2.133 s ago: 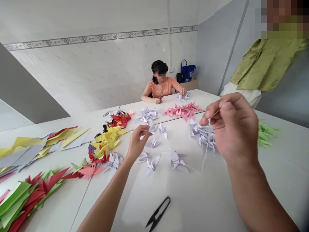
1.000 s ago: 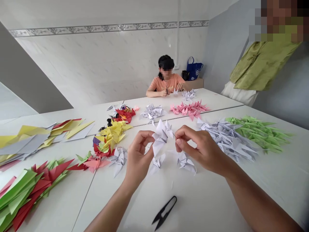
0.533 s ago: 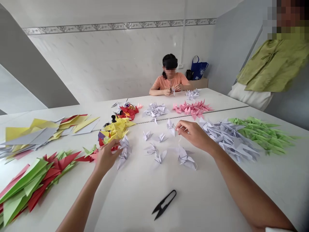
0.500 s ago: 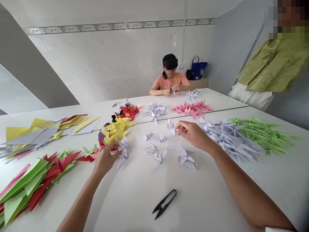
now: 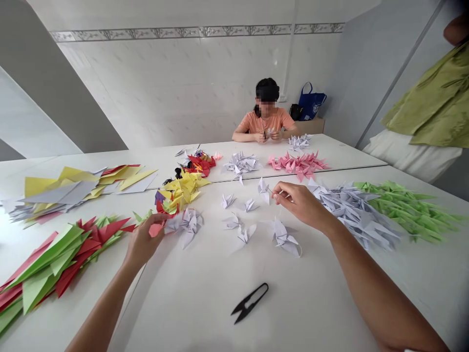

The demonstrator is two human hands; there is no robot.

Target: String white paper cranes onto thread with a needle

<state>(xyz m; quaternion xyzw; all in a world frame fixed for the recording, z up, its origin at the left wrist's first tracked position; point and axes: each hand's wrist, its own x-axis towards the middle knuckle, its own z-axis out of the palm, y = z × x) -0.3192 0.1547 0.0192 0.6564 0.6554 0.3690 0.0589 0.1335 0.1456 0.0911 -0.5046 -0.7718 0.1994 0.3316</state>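
Observation:
My left hand [image 5: 143, 239] is closed, thumb and fingers pinching the blurred edge of a white paper crane at the left of a small cluster of white paper cranes [image 5: 192, 222]. My right hand [image 5: 298, 204] is closed in a pinch on a thin needle [image 5: 271, 191]. At the needle's tip a white paper crane [image 5: 263, 189] stands just off my fingers. Between my hands several white paper cranes [image 5: 245, 234] lie on the table. Below my right hand sits another white paper crane [image 5: 283, 237] with a loop of thread beside it.
Black thread snips [image 5: 249, 303] lie in front. White folded paper [image 5: 357, 215] and green folded paper [image 5: 410, 208] are heaped right, pink cranes [image 5: 298, 164] farther back. Yellow cranes [image 5: 185, 188] and red-green folded sheets [image 5: 69, 259] lie left. A person [image 5: 266, 120] sits opposite; another stands right.
My left hand has moved left, drawing a white crane out from the cluster. My right hand keeps its pinch by the other crane. The view has shifted slightly left.

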